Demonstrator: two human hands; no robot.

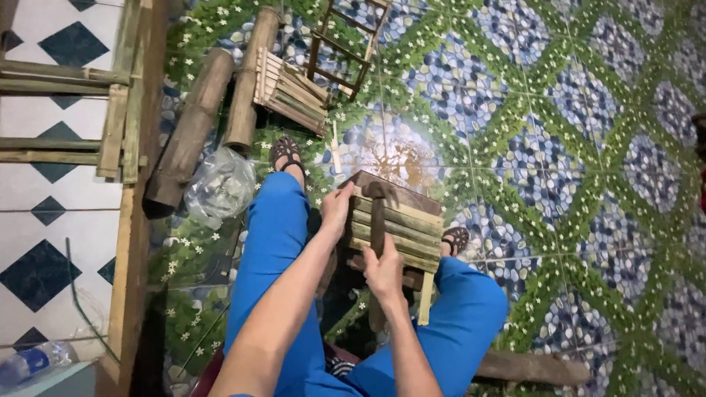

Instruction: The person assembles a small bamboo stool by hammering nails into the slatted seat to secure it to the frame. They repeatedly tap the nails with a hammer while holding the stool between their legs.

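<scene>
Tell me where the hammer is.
The hammer is mid-frame in the head view, held by the right hand, its head on the bamboo slats beside the left hand.

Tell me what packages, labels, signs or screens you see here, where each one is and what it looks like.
Clear crumpled plastic bag: on the floor left of the person's leg, holding small greyish pieces.
Clear plastic bottle with a blue label: lying at the bottom left corner.
No signs or screens.

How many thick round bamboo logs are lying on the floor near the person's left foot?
2. One bamboo log lies beside the clear plastic bag; the other bamboo log lies right of it, against a slat panel. Others may be hidden.
</scene>
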